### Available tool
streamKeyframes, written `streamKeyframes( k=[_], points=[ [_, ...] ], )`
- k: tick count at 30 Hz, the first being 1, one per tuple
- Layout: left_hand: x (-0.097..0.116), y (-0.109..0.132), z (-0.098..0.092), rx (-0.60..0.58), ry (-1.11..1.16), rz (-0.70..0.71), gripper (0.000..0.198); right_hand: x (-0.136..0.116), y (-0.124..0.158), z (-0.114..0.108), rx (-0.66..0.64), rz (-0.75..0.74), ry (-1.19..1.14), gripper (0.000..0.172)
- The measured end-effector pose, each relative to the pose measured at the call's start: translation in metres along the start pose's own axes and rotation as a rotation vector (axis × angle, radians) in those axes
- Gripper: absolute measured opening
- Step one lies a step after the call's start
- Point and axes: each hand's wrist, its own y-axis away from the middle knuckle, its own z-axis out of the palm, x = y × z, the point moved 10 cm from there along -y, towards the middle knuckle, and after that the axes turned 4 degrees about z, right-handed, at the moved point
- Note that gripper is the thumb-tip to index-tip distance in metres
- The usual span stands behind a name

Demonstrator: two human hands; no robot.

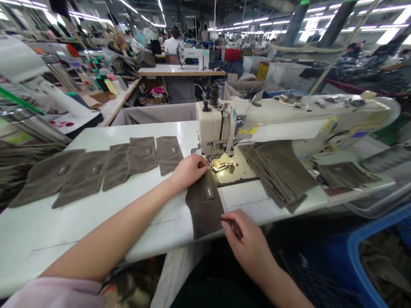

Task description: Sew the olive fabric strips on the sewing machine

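- My left hand (190, 171) is at the front of the sewing machine (210, 128), right beside its needle; my fingers are curled in on the top end of the brown fabric piece (205, 220), but I cannot tell whether they grasp it or only press it down.
- My right hand (245, 239) is nearer me than the sewing machine, its thumb and forefinger pinching the right edge of that same piece low down.
- The piece lies flat from the sewing machine's needle towards me, down to the front edge of the table (48, 231), a small label (209, 193) facing up on it.
- Light falls on the metal plate (239, 177) under the sewing machine's needle.
- To the left of the sewing machine, a row of five brown pieces (115, 171) lies on the table, labels showing on them.
- Under the sewing machine's arm sits a stack of brown pieces (282, 167), and right of that another labelled piece (340, 176).
- A blue bin (355, 235) holding brown cloth (385, 263) stands in front of the sewing machine, to the right.
- Behind the sewing machine, a person in a white top (173, 45) is beyond another white machine (204, 57).
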Motion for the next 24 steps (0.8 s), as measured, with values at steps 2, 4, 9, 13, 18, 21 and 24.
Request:
streamKeyframes(
  k=[2,4,9,13,18,21,24],
  points=[
    [-0.001,-0.002,0.000,-0.032,0.020,0.006,0.012,-0.005,0.001,-0.003,-0.017,-0.080,0.003,0.016],
    [-0.002,-0.004,0.002,-0.073,0.036,-0.004,0.011,-0.010,0.004,-0.004,-0.031,-0.179,0.016,0.021],
    [-0.013,-0.010,0.008,-0.118,0.032,-0.109,0.011,-0.020,0.009,-0.008,0.011,-0.382,0.092,0.021],
    [-0.019,-0.012,0.009,-0.116,-0.014,-0.165,0.017,-0.023,0.008,-0.007,0.017,-0.411,0.236,0.019],
    [-0.020,-0.011,0.008,-0.110,-0.038,-0.197,0.019,-0.026,0.007,-0.001,-0.019,-0.409,0.338,0.025],
    [-0.020,-0.011,0.008,-0.112,-0.048,-0.211,0.019,-0.026,0.006,0.001,-0.039,-0.394,0.364,0.030],
    [-0.021,-0.012,0.008,-0.115,-0.048,-0.217,0.020,-0.026,0.005,0.001,-0.042,-0.377,0.380,0.033]
  ],
)
